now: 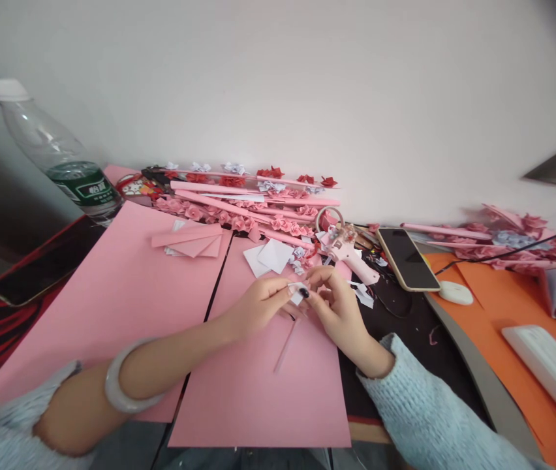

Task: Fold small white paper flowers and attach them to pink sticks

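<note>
My left hand [261, 305] pinches a small piece of white paper [295, 297] between thumb and fingers. From the other side, my right hand [340, 310] closes its thumb and fingers on the same paper, above the pink sheet [263, 391]. Below the fingers a thin pale stick [285, 346] slants down; whether a finger holds it is hidden. Just beyond the hands lie loose white paper squares [275, 255]. To their right is a pale pink glue gun [354, 261].
Paper flowers and rolled pink sticks [239, 205] are piled along the wall. A plastic bottle [82, 179] stands at the left, near a dark phone [47, 264]. At the right are another phone [408, 258], a white mouse [455, 293] and orange sheets [498, 352].
</note>
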A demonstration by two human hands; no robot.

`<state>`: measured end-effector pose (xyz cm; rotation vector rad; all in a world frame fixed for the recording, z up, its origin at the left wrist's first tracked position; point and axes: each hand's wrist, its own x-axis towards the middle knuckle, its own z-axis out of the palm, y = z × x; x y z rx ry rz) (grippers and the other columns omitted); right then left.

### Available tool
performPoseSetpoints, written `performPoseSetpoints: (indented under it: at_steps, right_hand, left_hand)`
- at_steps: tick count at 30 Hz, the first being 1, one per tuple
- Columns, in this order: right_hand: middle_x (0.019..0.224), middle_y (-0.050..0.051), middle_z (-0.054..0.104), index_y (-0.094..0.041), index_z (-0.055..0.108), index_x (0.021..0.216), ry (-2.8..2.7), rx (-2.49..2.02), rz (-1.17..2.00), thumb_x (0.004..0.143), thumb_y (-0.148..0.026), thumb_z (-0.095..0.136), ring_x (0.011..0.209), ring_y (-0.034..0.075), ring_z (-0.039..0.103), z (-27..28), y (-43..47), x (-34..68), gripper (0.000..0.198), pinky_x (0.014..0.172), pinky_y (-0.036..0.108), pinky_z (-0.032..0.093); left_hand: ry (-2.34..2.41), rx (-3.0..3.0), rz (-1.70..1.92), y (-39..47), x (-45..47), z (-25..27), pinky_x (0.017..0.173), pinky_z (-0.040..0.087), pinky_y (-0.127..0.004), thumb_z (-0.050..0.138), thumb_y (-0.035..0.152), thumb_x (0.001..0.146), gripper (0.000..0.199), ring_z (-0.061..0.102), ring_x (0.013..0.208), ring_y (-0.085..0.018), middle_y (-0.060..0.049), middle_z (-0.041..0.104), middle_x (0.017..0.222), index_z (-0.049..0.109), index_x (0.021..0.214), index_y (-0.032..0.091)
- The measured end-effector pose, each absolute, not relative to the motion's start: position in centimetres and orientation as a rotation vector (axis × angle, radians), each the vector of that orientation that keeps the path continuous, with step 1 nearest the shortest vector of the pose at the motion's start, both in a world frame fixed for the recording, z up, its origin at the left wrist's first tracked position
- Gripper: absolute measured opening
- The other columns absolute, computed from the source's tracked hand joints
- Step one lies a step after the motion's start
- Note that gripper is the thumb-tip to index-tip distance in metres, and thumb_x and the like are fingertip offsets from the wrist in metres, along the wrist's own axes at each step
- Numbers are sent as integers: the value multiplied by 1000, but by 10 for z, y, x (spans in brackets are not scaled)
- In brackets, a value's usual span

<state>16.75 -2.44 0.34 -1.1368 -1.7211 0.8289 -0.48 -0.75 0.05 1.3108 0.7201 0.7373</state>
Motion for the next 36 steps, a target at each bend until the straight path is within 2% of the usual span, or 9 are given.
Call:
performPoseSetpoints:
  at_steps: [5,9,14,27,36]
  right_hand:
    - [91,5,53,-20,51,79,-1662,-1105,933,84,-22,54,80,16,53,2,-21,167,6,60,25,44]
    - [84,3,53,-19,50,72,-1543,-1043,1080,82,-24,58,76,15,52,1,-18,167,14,64,26,43]
    - [80,1,51,-19,48,71,-1425,-1055,1218,81,-34,60,62,11,47,-1,-18,165,21,51,22,39]
    - [76,1,52,-19,47,73,-1482,-1103,1101,85,-25,55,59,10,45,-4,-22,166,16,51,23,38]
    - [76,1,52,-19,46,72,-1494,-1132,1058,85,-24,54,56,10,46,-3,-24,163,16,49,23,39]
  left_hand:
    - [692,1295,704,-7,-4,1,72,54,-28,44,28,90,24,68,79,-18,-8,67,86,59,90,10]
    - [702,1338,685,-8,-4,2,72,54,-29,43,28,91,25,68,79,-18,-11,68,90,60,91,10]
    - [703,1370,687,-9,-4,2,74,53,-29,43,29,91,26,67,82,-18,-10,68,90,60,90,9]
    - [671,1459,661,-10,-4,2,79,52,-31,39,29,92,26,66,86,-18,-8,66,90,59,93,11]
    - [645,1467,664,-10,-4,2,79,51,-28,39,28,92,24,65,84,-16,-4,63,85,56,83,14]
